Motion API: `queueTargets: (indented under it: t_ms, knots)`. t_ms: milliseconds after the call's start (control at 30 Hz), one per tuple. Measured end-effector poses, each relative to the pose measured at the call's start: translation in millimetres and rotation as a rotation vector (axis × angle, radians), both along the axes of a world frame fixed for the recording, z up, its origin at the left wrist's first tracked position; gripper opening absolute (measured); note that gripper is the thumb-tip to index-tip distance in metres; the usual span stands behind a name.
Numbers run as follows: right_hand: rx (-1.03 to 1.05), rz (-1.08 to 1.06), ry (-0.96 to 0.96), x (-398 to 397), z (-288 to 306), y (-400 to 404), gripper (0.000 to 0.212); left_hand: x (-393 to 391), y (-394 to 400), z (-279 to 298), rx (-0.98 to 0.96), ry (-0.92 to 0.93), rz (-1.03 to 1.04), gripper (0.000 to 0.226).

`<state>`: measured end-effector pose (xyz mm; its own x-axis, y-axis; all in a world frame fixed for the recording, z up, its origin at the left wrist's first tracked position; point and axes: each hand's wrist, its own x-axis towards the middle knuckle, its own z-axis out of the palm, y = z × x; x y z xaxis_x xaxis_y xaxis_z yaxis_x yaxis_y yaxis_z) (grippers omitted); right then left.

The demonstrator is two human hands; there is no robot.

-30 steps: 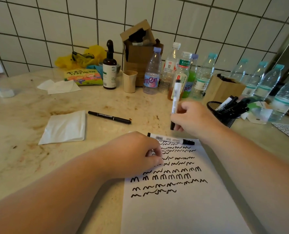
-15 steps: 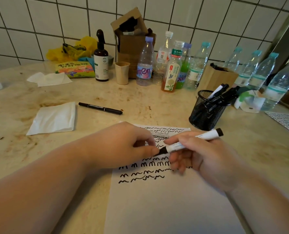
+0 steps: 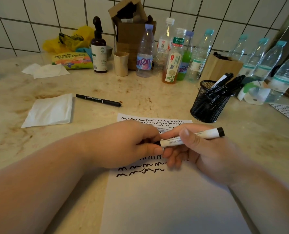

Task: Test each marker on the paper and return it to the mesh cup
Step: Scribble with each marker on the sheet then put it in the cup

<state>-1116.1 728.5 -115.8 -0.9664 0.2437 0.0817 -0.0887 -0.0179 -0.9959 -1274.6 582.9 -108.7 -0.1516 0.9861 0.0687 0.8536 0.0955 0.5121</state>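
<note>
Since half a second ago both hands have closed in on one white marker [image 3: 191,136], now level above the paper [image 3: 165,200]; a second ago the right hand held it upright near the cup.

Head view: the right hand [image 3: 206,154] grips the barrel, thumb on top, black end pointing to 3 o'clock. The left hand [image 3: 128,144] pinches the end at 9 o'clock, and by my reading it is pulling off or pressing on the cap, though the cap itself is hidden. Holding it over the sheet keeps the tip close to the rows of black squiggles, so a test stroke or a recap would be quick.

A second white marker seems to lie on the paper behind the hands, mostly hidden. One black marker [image 3: 99,99] rests on the desk [image 3: 140,95] at 11 o'clock. The mesh cup [image 3: 208,105] stands at 1 o'clock, several markers leaning in it; I cannot count them exactly.
</note>
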Motion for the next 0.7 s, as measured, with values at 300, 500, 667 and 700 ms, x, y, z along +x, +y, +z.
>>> queueTargets:
  t_ms: [300,500,667,700]
  knots:
    - [0.157,-0.057,0.108,2.2,2.4,-2.9,0.025,-0.6,-2.3,13.5,-0.056,-0.033,-0.078,0.024]
    - [0.111,-0.311,0.134,15.8,7.6,15.6,0.021,-25.5,-19.6,23.3,0.021,-0.226,-0.041,0.03]
    - [0.223,-0.22,-0.008,9.0,7.4,5.7,0.026,-16.6,-7.3,13.4,0.023,-0.008,0.125,0.032]
    - [0.25,-0.235,-0.034,8.9,7.9,5.7,0.025,-14.5,-6.3,9.5,-0.003,0.046,0.123,0.037]
